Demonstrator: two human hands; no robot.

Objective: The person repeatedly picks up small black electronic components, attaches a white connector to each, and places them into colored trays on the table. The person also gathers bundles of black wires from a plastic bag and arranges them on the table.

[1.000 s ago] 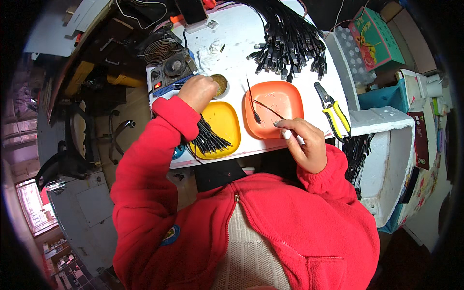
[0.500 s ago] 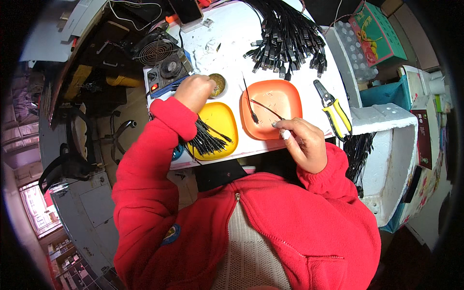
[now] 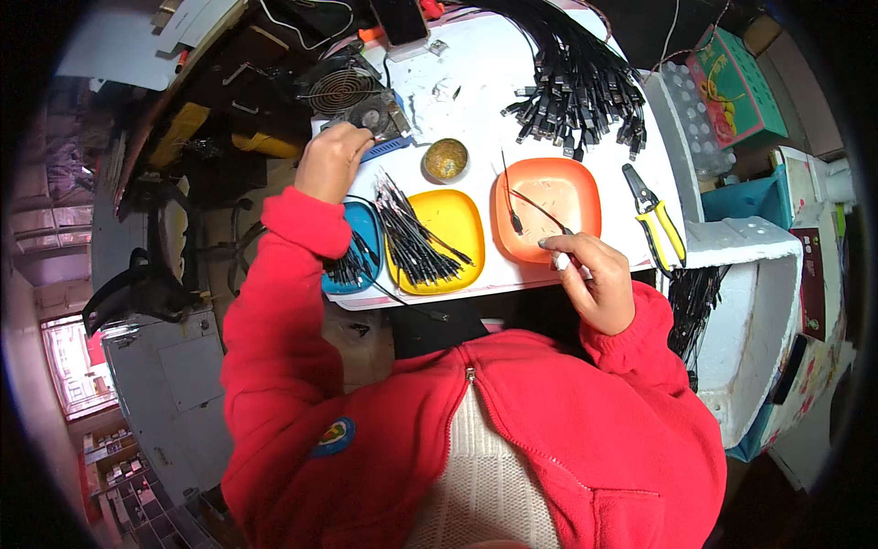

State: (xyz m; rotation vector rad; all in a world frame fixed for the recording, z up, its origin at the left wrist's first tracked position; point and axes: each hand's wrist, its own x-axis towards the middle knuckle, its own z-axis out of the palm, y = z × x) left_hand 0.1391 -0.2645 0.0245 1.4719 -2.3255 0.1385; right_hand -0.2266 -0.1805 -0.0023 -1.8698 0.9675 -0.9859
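My left hand [image 3: 334, 163] is closed, fingertips together, beside a grey machine [image 3: 377, 117] with a blue base. What it pinches is too hidden to name. My right hand [image 3: 596, 282] pinches the end of a thin black cable [image 3: 540, 209] over the near right rim of an orange tray [image 3: 593, 197]. A second short black cable [image 3: 515, 220] lies in that tray, with small wire scraps. Left of it, a yellow tray [image 3: 465, 215] carries a bundle of black cables [image 3: 416, 242]. More black cables [image 3: 352, 267] lie in a blue tray [image 3: 368, 220].
A round tin [image 3: 445, 160] of yellowish-brown stuff stands behind the yellow tray. A large heap of black USB cables [image 3: 576, 96] covers the far right. Yellow-handled wire strippers [image 3: 654, 218] lie at the table's right edge, beside a white foam box [image 3: 750, 238]. A fan grille [image 3: 340, 91] is behind the machine.
My left hand has moved left from the round tin to the grey machine, uncovering the tin and the blue tray. My right hand keeps its pinch over the orange tray. The view has shifted slightly.
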